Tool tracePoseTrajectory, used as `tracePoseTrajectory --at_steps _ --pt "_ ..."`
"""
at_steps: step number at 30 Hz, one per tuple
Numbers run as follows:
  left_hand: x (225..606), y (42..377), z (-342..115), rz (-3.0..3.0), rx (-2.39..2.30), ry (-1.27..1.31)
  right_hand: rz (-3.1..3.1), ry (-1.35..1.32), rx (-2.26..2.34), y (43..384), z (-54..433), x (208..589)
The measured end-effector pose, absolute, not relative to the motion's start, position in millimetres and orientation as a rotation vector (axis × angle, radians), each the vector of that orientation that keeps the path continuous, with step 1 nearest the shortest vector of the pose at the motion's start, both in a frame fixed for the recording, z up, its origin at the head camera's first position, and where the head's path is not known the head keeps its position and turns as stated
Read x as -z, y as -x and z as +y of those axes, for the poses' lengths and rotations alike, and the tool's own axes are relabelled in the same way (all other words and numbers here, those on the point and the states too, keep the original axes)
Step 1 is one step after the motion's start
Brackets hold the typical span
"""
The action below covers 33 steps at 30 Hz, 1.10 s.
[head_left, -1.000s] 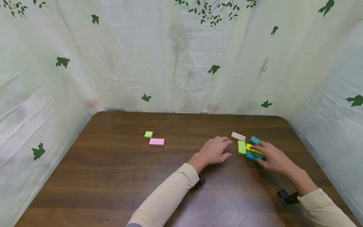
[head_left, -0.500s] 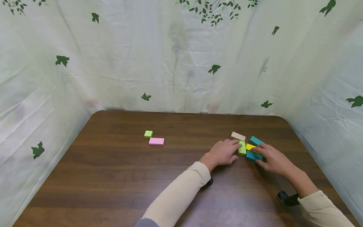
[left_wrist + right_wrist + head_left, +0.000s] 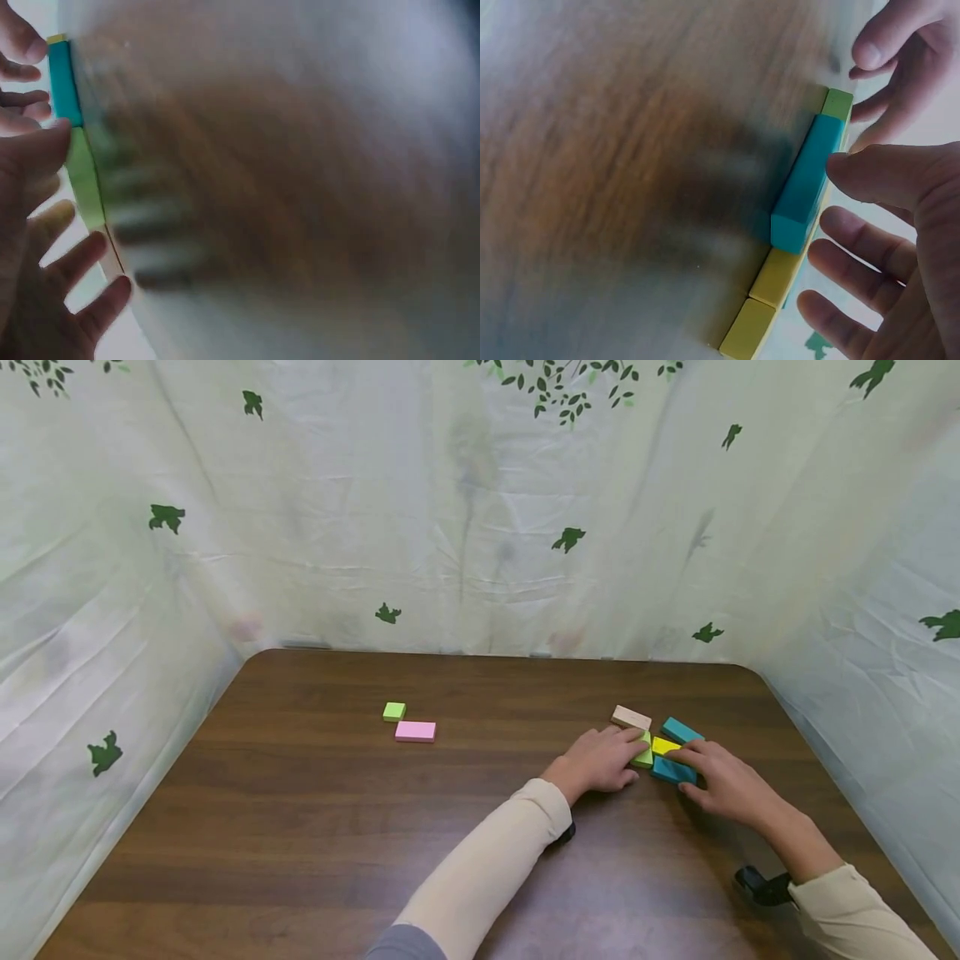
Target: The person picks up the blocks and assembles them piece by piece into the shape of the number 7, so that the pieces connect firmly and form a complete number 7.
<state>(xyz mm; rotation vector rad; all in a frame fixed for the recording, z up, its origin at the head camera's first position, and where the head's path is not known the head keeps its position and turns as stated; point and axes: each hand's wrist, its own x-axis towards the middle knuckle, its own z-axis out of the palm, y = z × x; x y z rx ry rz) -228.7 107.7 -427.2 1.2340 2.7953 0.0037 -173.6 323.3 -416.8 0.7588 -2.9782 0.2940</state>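
My left hand point(image 3: 600, 760) reaches over a light green block point(image 3: 646, 755), fingers relaxed and spread. In the left wrist view its thumb is right at the end of the green block point(image 3: 85, 184), where it meets a blue block. My right hand point(image 3: 726, 783) hovers close over a yellow block point(image 3: 663, 746) and the near blue block point(image 3: 672, 769), covering their right ends. Its thumb lies beside the blue block point(image 3: 806, 184) in the right wrist view, with the other fingers apart. Two yellow pieces point(image 3: 774, 277) show beyond that block.
Behind the hands lie a beige block point(image 3: 631, 717) and another blue block point(image 3: 682, 729). Farther left, a pink block point(image 3: 416, 732) sits with a small green block point(image 3: 394, 712). White curtains point(image 3: 465, 527) with leaf prints surround the brown table point(image 3: 300, 827).
My left hand has moved right, from beside the light green block to over it. My right hand has stayed nearly still, and the blocks keep their places.
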Motion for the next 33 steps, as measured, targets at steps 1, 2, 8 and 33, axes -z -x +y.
tracePoseTrajectory --at_steps 1,2,8,33 --pt "427.9 228.4 108.6 2.788 0.009 -1.23 -2.974 -0.764 -0.292 173.9 323.0 417.0" --pt "428.3 228.1 109.1 2.784 0.015 -1.224 -2.973 -0.767 -0.292 174.2 322.9 417.2" --pt "428.5 227.2 109.2 2.782 0.021 -1.221 -2.971 -0.768 -0.285 174.2 321.7 416.5" --pt "436.4 241.1 108.6 2.747 -0.309 -1.143 -2.995 -0.738 -0.248 177.5 322.5 422.4"
